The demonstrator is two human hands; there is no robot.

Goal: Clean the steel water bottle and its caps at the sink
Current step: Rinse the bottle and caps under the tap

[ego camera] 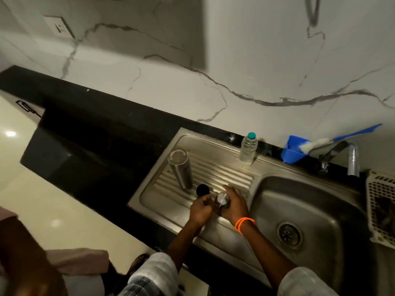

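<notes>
Right hand (232,205) grip wraps steel cap (222,199); left hand (201,209) touching.

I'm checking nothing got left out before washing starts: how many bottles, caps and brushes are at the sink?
Bottles: 2, steel bottle and plastic bottle
Caps: 2, black cap and steel cap in the right hand
Brushes: 1, bottle brush
Total: 5

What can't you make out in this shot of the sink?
All in the head view:
- Steel cap: both hands wrap its lower part; how the right hand and left hand grip is blurred.
- Black cap: too dark and small to tell which way up.
- Basket: cut off by the right edge; contents dark.
- Steel bottle: whether it is wet or clean cannot be seen.
</notes>
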